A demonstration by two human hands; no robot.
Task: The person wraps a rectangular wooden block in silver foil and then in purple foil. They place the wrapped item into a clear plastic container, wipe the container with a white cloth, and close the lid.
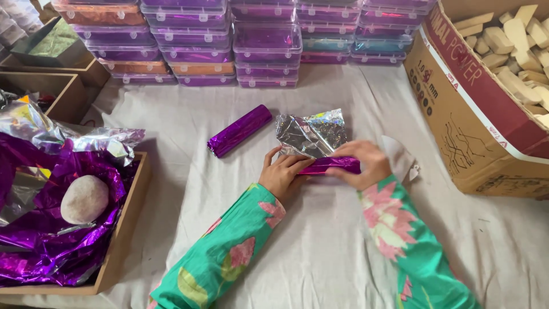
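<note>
Your green flowered sleeves (229, 252) came in low over the white cloth (320, 246) — your left hand (281, 174) and right hand (366, 163) both gripped the half-rolled purple foil (329, 165), its silver side (311, 134) fanned out behind. A finished purple roll (239, 130) lay just beyond — wooden blocks (517, 43) waited in the cardboard box (469, 114) at right.
</note>
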